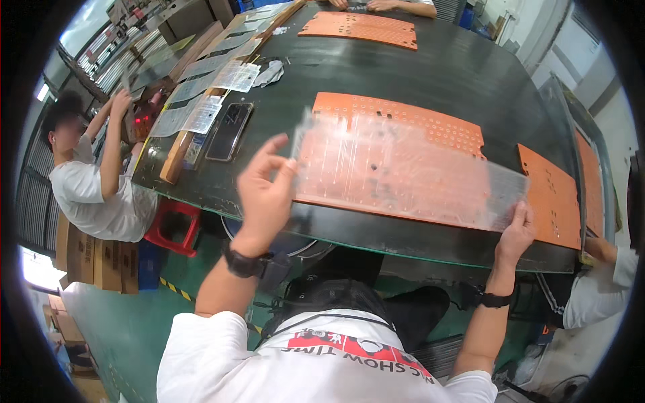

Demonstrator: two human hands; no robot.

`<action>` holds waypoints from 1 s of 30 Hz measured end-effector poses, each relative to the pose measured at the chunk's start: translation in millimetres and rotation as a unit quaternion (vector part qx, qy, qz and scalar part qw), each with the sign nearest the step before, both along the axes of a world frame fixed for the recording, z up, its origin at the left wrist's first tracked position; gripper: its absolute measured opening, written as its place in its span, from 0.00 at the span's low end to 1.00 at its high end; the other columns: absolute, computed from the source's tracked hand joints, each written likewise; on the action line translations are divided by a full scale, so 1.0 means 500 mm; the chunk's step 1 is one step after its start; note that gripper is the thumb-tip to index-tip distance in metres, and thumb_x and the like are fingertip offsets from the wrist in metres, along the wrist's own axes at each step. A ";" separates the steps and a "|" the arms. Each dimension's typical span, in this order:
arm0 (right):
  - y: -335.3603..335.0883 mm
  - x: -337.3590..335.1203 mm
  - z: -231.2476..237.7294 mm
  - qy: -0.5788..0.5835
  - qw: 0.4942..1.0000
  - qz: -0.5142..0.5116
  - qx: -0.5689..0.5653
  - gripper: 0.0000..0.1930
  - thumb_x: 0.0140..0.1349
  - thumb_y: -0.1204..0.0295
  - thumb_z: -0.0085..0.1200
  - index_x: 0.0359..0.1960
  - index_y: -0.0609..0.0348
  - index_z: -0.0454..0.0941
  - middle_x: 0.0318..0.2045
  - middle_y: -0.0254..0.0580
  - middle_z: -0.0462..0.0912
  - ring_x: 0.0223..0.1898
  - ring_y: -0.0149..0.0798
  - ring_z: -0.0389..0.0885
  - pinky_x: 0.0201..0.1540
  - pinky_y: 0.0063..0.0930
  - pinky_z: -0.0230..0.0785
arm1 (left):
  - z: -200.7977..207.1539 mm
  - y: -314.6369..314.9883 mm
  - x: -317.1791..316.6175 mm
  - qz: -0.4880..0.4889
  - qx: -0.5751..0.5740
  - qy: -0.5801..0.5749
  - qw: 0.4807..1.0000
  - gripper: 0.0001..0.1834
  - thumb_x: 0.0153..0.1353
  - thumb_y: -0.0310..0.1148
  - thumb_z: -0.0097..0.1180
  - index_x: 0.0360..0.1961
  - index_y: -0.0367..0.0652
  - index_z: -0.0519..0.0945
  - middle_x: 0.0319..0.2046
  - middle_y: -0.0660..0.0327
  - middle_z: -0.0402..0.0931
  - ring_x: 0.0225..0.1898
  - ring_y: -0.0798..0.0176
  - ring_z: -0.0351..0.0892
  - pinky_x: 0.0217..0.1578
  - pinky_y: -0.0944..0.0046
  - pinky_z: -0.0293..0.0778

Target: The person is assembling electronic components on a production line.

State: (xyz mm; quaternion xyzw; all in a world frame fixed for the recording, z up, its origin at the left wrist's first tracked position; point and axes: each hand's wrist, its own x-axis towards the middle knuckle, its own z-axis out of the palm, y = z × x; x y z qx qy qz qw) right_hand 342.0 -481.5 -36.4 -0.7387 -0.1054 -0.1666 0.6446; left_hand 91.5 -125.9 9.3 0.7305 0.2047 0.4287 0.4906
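A thin, see-through plastic sheet (416,176) with faint printed lines is raised in front of me. My left hand (267,185) pinches its left edge between thumb and fingers. At the sheet's lower right corner, my right hand (517,232) grips it with the fingers closed. Behind and beneath the sheet lies an orange perforated board (396,121) on the dark tabletop (430,74). The sheet covers most of that board, and I cannot tell whether the two touch.
More orange boards lie at the far side (356,28) and at the right (547,195). A phone (230,131) rests beside a wooden strip (176,158) and several clear sheets (191,101). A seated person (101,174) works at the left near a red stool (173,227); other people's hands show far and right.
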 end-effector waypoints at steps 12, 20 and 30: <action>0.029 0.008 -0.045 0.017 0.990 0.029 -0.135 0.15 0.68 0.70 0.48 0.48 0.70 0.77 0.38 0.33 0.79 0.37 0.24 0.73 0.42 0.17 0.66 | -0.120 0.014 0.025 0.100 0.110 0.140 0.979 0.05 0.53 0.26 0.58 0.24 0.34 0.79 0.50 0.41 0.74 0.59 0.39 0.67 0.57 0.50 0.64; 0.034 0.000 -0.030 -0.017 0.988 0.034 -0.151 0.11 0.65 0.72 0.51 0.36 0.70 0.80 0.47 0.44 0.80 0.43 0.32 0.77 0.45 0.25 0.68 | -0.083 -0.023 0.036 0.135 0.300 0.254 0.909 0.15 0.55 0.31 0.58 0.43 0.34 0.78 0.57 0.36 0.65 0.63 0.38 0.59 0.60 0.47 0.56; 0.059 -0.007 -0.041 -0.031 0.981 -0.022 -0.188 0.06 0.54 0.75 0.59 0.28 0.67 0.81 0.40 0.53 0.82 0.44 0.46 0.81 0.48 0.32 0.70 | -0.063 -0.044 0.027 -0.013 0.415 0.341 0.843 0.26 0.54 0.39 0.60 0.51 0.34 0.76 0.64 0.43 0.59 0.68 0.39 0.49 0.61 0.35 0.42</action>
